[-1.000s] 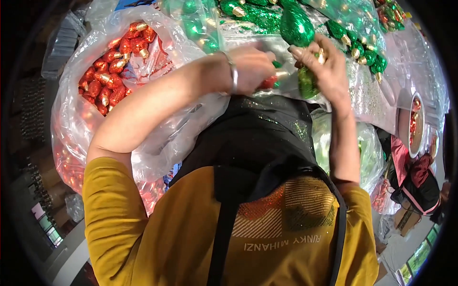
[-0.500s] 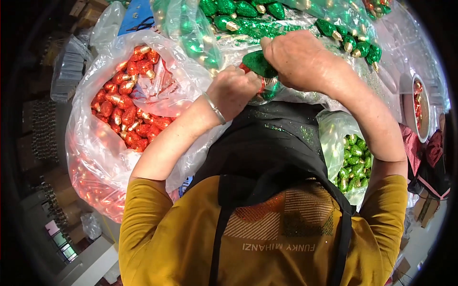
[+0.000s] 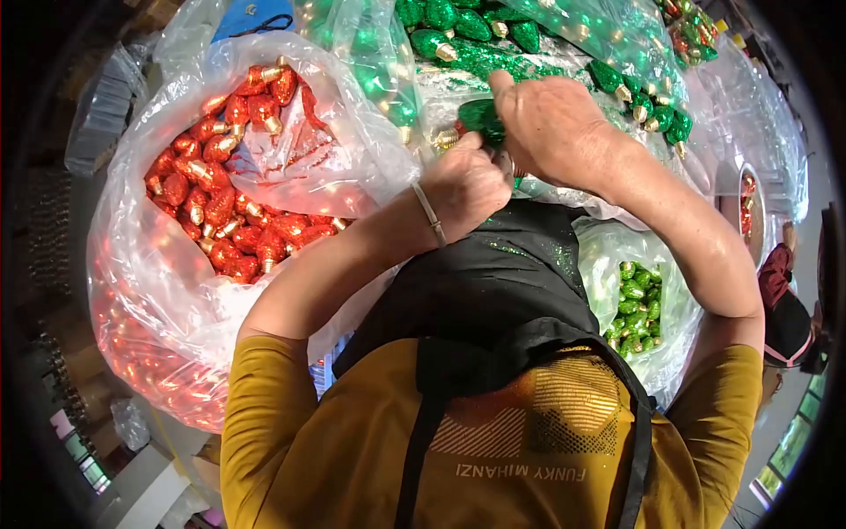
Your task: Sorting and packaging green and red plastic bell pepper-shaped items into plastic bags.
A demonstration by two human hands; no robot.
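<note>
My right hand is closed at the near edge of the work surface, its fingers on a large green glittery bulb-shaped ornament. Just below and left of it is my left hand, curled tight with its knuckles up. What sits in its fingers is mostly hidden; a small gold cap and a bit of red show beside the fingertips. Beyond both hands, several green glitter bulb ornaments with gold caps lie on a surface strewn with green glitter.
A big clear plastic bag of red bulb ornaments stands open at my left. Near my right forearm is a bag with small green ornaments. A white tub holding red pieces stands far right. Green-filled plastic lies behind.
My left hand has rolled and shifted slightly right and down, while the green ornament sits a little lower. The ribbed red-and-green piece between the hands is now mostly covered. The view has shifted slightly.
</note>
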